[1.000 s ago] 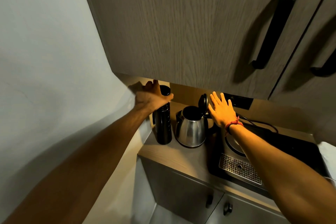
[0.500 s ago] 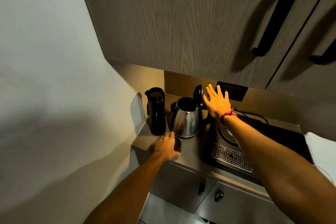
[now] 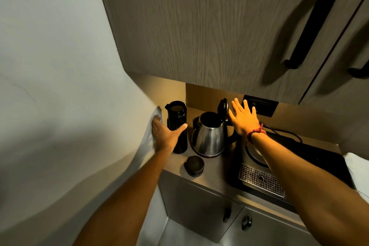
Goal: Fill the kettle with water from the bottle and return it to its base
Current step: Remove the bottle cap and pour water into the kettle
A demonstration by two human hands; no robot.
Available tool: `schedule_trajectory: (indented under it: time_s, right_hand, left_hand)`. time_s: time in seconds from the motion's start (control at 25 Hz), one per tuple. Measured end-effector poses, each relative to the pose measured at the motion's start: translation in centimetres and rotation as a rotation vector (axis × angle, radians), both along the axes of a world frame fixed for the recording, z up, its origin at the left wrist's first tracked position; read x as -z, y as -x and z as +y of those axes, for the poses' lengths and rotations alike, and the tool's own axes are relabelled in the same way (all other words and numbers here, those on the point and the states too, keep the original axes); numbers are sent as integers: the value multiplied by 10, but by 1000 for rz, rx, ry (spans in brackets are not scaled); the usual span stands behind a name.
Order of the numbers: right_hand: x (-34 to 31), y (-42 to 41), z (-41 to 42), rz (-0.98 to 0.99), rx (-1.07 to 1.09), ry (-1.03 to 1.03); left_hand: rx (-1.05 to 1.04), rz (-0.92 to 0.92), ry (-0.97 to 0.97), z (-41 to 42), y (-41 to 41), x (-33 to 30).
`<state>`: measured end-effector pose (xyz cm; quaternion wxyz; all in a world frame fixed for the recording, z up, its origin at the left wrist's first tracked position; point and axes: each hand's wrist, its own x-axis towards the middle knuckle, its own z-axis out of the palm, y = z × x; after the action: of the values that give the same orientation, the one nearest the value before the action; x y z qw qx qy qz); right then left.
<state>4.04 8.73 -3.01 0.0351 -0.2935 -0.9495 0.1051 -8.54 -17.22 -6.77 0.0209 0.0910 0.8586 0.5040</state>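
The black bottle [image 3: 176, 124] stands uncapped at the counter's back left corner. My left hand [image 3: 164, 135] cups its lower half, thumb on the right side, fingers spread past the left side and not closed. Its round black cap [image 3: 194, 166] lies on the counter in front. The steel kettle [image 3: 208, 138] stands just right of the bottle with its black lid [image 3: 223, 109] tipped up. My right hand [image 3: 242, 119] is flat with spread fingers beside that lid. A round base disc [image 3: 254, 155] with a cord shows under my right forearm.
A black tray [image 3: 311, 163] with a perforated metal drip grate [image 3: 261, 180] fills the counter's right part. Upper cabinets with black handles [image 3: 313, 24] hang low over the counter. A white wall [image 3: 60, 86] closes the left side. Cabinet doors with knobs [image 3: 226, 214] sit below.
My left hand left the cap on the counter and rose to the bottle's side. Earlier it was at the bottle's top. My right hand stayed by the kettle lid.
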Motion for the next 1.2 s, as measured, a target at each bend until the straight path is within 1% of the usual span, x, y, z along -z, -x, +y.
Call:
schedule_trajectory:
  time_s: [0.08,0.12,0.2,0.32,0.4,0.52,0.64,0.76,1.0,1.2]
  right_hand:
    - [-1,0,-1,7,8,17]
    - [-2,0,-2,12,13,22]
    - [-3,0,-4,12,17,35]
    - [-4,-2,-4,3,23,23]
    - [-4,-3,-2,-2,29,24]
    - [-3,-2,-3,-5,31,33]
    - [-2,-2,-1,3,29,47]
    - [0,-2,0,17,20,54]
    - [2,-4,2,42,11,45]
    - [2,-3,3,57,6,51]
  left_hand:
    - [97,-147,-125,9,12,-10]
    - [119,-171,-132,14,12,-11]
    - [92,-119,-117,18,8,-9]
    - [76,67,-112,21,-2,-5]
    - [144,167,6,22,-3,-8]
    - [273,248,204,19,-2,-20]
    - [367,383,378,23,-3,-34]
    - [398,427,543,28,1,-46]
    - [419,480,748,32,7,-63]
    - [479,529,862,35,7,-72]
